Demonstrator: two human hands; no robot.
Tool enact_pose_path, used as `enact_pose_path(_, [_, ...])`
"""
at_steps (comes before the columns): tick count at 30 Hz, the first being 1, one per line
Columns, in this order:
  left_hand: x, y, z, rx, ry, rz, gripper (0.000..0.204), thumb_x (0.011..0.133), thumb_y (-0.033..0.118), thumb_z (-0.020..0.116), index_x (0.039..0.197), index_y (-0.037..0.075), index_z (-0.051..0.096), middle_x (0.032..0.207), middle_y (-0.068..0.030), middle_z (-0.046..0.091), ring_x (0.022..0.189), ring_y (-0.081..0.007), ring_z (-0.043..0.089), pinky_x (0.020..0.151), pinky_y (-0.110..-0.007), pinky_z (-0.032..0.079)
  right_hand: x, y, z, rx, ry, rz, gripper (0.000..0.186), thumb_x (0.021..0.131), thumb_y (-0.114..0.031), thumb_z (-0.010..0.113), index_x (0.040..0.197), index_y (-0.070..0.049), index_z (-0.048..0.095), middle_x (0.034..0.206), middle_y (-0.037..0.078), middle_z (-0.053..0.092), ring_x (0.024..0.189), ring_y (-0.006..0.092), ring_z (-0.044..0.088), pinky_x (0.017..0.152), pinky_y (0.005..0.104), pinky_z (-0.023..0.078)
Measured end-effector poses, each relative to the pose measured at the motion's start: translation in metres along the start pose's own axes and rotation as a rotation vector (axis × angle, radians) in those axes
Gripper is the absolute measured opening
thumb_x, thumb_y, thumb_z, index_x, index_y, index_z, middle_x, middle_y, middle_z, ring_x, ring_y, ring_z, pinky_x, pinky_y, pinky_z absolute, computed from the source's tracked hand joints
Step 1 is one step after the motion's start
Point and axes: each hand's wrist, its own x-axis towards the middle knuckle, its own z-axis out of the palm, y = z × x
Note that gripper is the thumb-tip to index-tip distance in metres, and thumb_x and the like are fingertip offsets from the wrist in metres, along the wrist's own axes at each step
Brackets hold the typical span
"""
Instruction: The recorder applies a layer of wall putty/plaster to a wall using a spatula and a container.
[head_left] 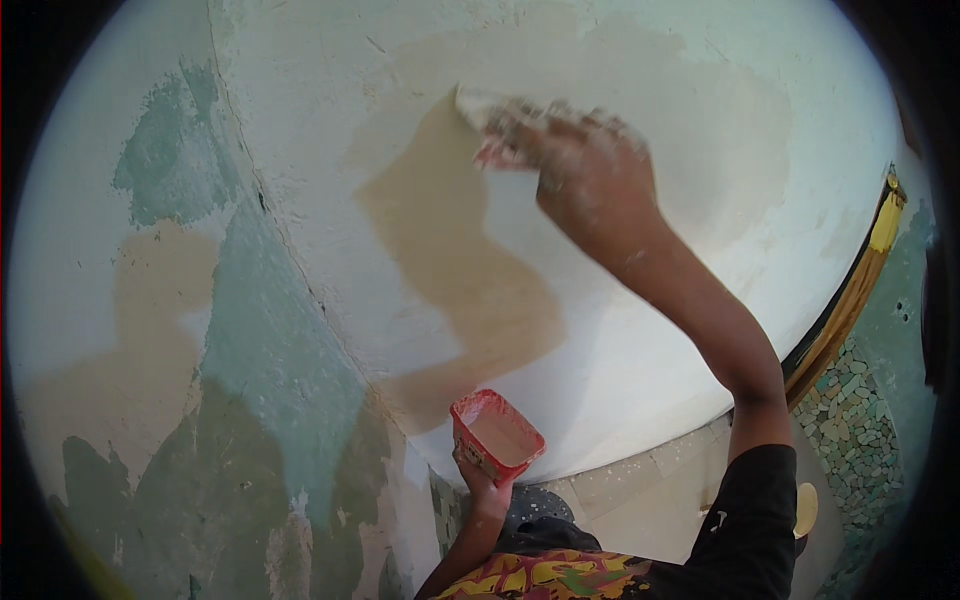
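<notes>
My right hand, smeared with white paste, reaches up and is closed around a putty knife. The pale blade of the putty knife is pressed against the whitish wall, and a bit of red shows below my fingers. Low down near my body, my left hand grips a red plastic tub from its side and underneath. Inside the tub lies pale pinkish-beige filler paste, with white smears along the inner wall. A beige damp-looking patch spreads over the wall around the knife, and my arm's shadow falls below it.
A cracked corner line runs down between this wall and the left wall, where green paint is peeling. To the right are a wooden frame and a pebbled surface. Beige floor tiles show below.
</notes>
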Motion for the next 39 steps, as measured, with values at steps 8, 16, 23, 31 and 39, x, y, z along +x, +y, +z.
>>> enact_pose_path(8, [-0.001,0.000,0.002,-0.010,0.006,0.004,0.046,0.102,0.044,0.034,0.133,0.015,0.052,0.127,-0.0057,0.061,0.117,-0.0257,0.060,0.097,-0.047,0.052,0.038,0.030,-0.023,0.047,0.042,0.132,0.048,0.074,0.000,0.059,0.115,-0.022,0.071,0.101,0.003,0.073,0.098,0.0256,0.066,0.078,0.0437,0.053])
enact_pose_path(16, [0.002,-0.001,-0.003,0.055,-0.033,0.032,0.054,0.101,0.053,0.034,0.141,0.017,0.045,0.136,-0.0054,0.055,0.125,-0.0261,0.055,0.104,-0.047,0.048,-0.005,-0.017,-0.001,0.123,-0.137,-0.164,0.050,0.075,-0.002,0.062,0.122,-0.020,0.067,0.113,0.004,0.069,0.109,0.0266,0.062,0.087,0.0425,0.050])
enact_pose_path(23, [0.004,-0.004,0.000,-0.038,-0.010,0.066,0.045,0.103,0.043,0.035,0.133,0.014,0.052,0.127,-0.0060,0.061,0.116,-0.0263,0.061,0.097,-0.048,0.053,0.032,-0.010,-0.013,0.137,-0.037,0.111,0.043,0.080,-0.005,0.060,0.121,-0.017,0.067,0.114,0.007,0.068,0.109,0.0294,0.061,0.089,0.0468,0.050])
enact_pose_path(31, [0.004,0.000,-0.009,-0.025,-0.036,0.111,0.050,0.103,0.046,0.031,0.139,0.015,0.046,0.137,-0.0064,0.055,0.125,-0.0256,0.055,0.103,-0.044,0.048,0.010,-0.059,-0.009,0.195,0.031,-0.165,0.030,0.085,-0.026,0.064,0.111,-0.014,0.069,0.123,0.013,0.062,0.118,0.0317,0.057,0.100,0.0487,0.045])
enact_pose_path(39, [0.004,-0.003,-0.008,-0.051,0.083,-0.035,0.055,0.102,0.051,0.033,0.139,0.014,0.048,0.138,-0.0063,0.055,0.126,-0.0246,0.054,0.107,-0.043,0.045,0.047,-0.073,0.058,0.030,0.207,-0.371,0.026,0.086,-0.021,0.061,0.108,-0.008,0.069,0.119,0.017,0.063,0.109,0.0371,0.062,0.097,0.0493,0.048])
